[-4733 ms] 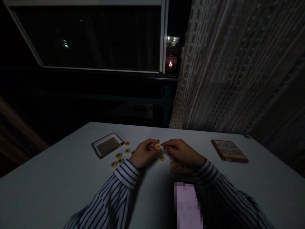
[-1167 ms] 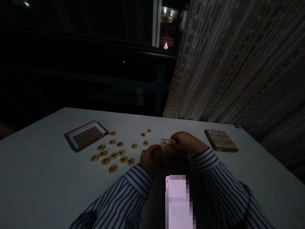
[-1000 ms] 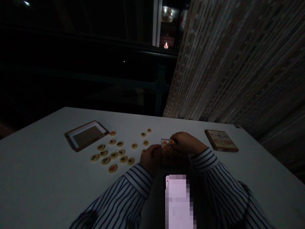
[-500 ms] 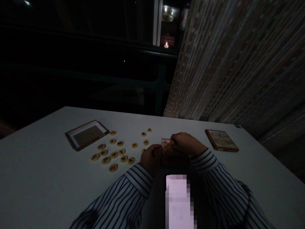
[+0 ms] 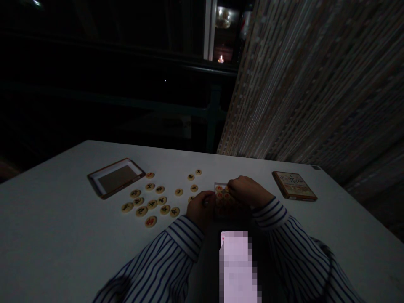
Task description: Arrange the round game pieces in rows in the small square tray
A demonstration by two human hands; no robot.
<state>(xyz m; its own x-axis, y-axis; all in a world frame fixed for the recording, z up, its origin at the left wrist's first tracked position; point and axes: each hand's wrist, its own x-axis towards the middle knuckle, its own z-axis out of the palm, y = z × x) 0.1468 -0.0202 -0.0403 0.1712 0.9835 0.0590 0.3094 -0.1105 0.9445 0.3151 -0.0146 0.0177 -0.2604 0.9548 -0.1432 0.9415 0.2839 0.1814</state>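
Observation:
A small tray (image 5: 221, 184) of Chinese chess pieces lies before me, with several red-marked pieces (image 5: 219, 195) in rows inside it. My left hand (image 5: 200, 209) is closed at the tray's left edge, fingers curled against it. Over the tray's upper right, my right hand (image 5: 249, 191) is closed in a pinch, fingertips on a xiangqi piece (image 5: 227, 190) that they partly cover. The tray's near right part is in deep shadow. Left of my hands, several loose xiangqi pieces (image 5: 152, 204) lie scattered, mostly dark-marked, with a red-marked one (image 5: 150, 221) nearest me.
An open box part (image 5: 104, 195) with a pale lining lies at the left of the white table (image 5: 72, 231). On the right is a flat printed box (image 5: 295, 185). A lit phone (image 5: 236, 265) sits close to me, below the tray. A string curtain (image 5: 268, 84) hangs beyond the table.
My right hand has barely shifted at the tray's upper right corner, its fingertips still on a piece. My left hand stays at the left edge. The view has moved slightly.

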